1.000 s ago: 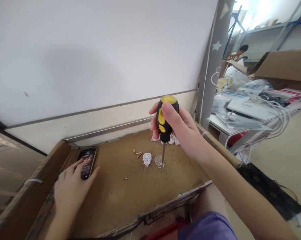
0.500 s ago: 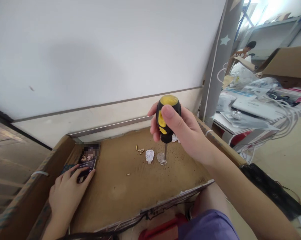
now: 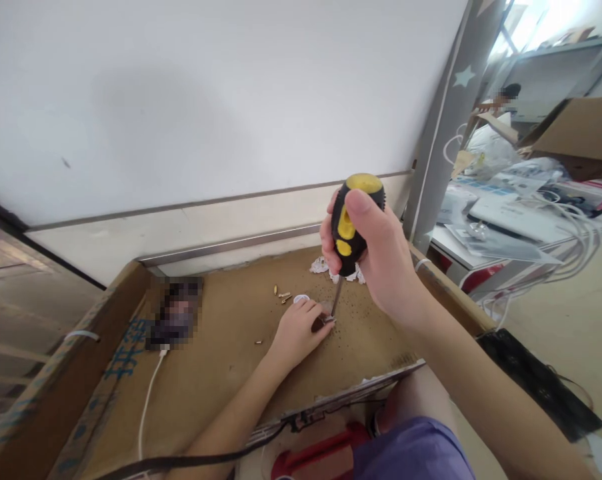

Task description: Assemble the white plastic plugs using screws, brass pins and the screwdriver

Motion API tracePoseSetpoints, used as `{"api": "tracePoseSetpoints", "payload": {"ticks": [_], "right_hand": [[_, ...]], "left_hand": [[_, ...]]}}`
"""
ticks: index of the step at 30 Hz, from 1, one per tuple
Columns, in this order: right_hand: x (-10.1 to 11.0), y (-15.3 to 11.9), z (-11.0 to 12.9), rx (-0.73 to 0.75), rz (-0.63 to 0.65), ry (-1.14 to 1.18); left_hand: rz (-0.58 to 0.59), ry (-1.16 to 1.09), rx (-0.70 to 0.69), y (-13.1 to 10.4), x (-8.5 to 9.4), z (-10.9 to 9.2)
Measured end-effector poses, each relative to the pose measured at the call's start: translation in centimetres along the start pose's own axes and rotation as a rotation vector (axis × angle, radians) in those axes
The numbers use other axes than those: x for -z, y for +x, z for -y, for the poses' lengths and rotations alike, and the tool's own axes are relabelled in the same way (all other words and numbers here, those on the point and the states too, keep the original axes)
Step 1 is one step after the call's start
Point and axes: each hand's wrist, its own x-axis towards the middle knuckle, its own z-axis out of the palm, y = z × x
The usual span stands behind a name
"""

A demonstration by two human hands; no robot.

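Wrapped round the handle of a black and yellow screwdriver point(image 3: 357, 223) is my right hand point(image 3: 381, 253), thumb near the top of the handle. The shaft points down at a small clear plastic piece point(image 3: 327, 309) on the cardboard surface. My left hand point(image 3: 301, 330) pinches the near edge of that piece beside the screwdriver tip and partly hides it. Behind my left fingers shows the rim of a white round plastic part point(image 3: 301, 298). Several small brass pieces point(image 3: 285, 296) lie to its left, and one point(image 3: 259, 343) sits nearer me.
A phone point(image 3: 175, 313) with a white cable lies at the left of the cardboard surface point(image 3: 221, 387). White plastic parts point(image 3: 319, 265) are behind the screwdriver. A black cable crosses the front edge. At the right, a cluttered table point(image 3: 511, 217) stands beyond a grey post; a person sits far behind.
My left hand has left the phone and moved right to the clear piece, closing on it. My right hand and the screwdriver have shifted right, and the screwdriver leans more.
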Motion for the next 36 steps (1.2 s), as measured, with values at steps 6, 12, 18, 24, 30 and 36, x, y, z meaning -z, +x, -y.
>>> {"api": "tracePoseSetpoints", "payload": {"ticks": [6, 12, 18, 24, 30, 36], "right_hand": [[-0.6, 0.2, -0.2, -0.024, -0.125, -0.078], [0.8, 0.9, -0.7, -0.113, 0.106, 0.025], [1.4, 0.5, -1.2, -0.053, -0.073, 0.056], [0.5, 0.2, -1.0, -0.049, 0.008, 0.112], [0.7, 0.0, -0.6, 0.007, -0.024, 0.067], [1.2, -0.4, -0.7, 0.039, -0.041, 0.086]], "left_hand": [[-0.032, -0.030, 0.036, -0.4, -0.1, 0.5], [-0.042, -0.086, 0.071, -0.3, -0.2, 0.1], [-0.042, -0.073, 0.077, -0.4, -0.4, 0.4], [-0.056, -0.045, 0.062, -0.3, -0.8, 0.2], [-0.202, 0.054, 0.022, -1.7, 2.2, 1.5], [-0.425, 0.569, 0.544, -9.1, 9.4, 9.2]]}}
